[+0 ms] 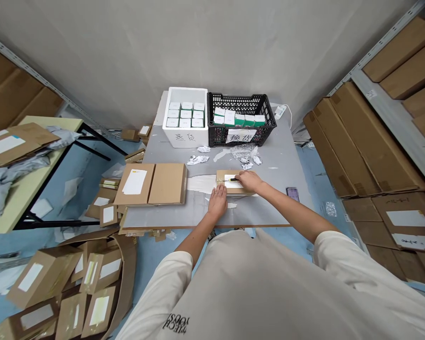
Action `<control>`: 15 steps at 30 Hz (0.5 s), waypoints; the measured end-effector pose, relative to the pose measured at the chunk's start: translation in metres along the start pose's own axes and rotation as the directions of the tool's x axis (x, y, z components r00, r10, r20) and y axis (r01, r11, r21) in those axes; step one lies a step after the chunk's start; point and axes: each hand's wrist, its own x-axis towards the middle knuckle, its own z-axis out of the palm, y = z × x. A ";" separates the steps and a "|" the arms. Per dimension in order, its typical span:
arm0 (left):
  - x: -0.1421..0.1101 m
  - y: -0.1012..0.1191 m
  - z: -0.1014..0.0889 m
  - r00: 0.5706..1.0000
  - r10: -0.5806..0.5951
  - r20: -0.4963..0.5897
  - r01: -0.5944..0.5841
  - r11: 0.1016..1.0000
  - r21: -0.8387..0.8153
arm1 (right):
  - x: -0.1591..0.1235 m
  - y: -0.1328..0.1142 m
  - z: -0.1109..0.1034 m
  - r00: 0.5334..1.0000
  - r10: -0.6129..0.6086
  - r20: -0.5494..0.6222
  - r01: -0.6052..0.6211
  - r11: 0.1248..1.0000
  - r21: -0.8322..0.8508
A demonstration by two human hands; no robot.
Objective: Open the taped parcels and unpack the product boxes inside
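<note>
A small brown cardboard box [222, 178] with a white label lies near the front of the grey table [276, 156]. My left hand [217, 200] rests flat on the box's near edge, fingers stretched out. My right hand [250, 181] is closed round a small yellow and black tool [233, 179], its tip on the label at the box top.
Two flat brown boxes [152, 184] lie to the left. A white foam box [184, 118] and a black crate [241, 119] of small white and green packs stand at the back. A phone [292, 192] lies at right. Cartons are heaped on the floor at left [63, 288]; shelves hold cartons at right [371, 141].
</note>
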 end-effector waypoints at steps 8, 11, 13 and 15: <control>0.002 0.003 -0.001 1.000 -0.023 0.006 0.023 1.000 0.018 | -0.004 0.012 0.002 1.000 -0.001 0.013 0.001 1.000 -0.026; 0.002 0.005 0.000 0.999 -0.037 0.009 0.036 0.999 0.027 | -0.010 0.019 0.006 1.000 0.008 0.016 -0.008 1.000 -0.025; 0.002 0.006 0.000 0.999 -0.040 0.011 0.040 0.999 0.031 | -0.015 0.024 0.008 1.000 0.010 0.013 -0.010 1.000 -0.019; 0.002 0.008 0.000 0.999 -0.044 0.011 0.044 0.998 0.037 | -0.020 0.030 0.009 0.999 0.028 0.016 -0.028 1.000 -0.009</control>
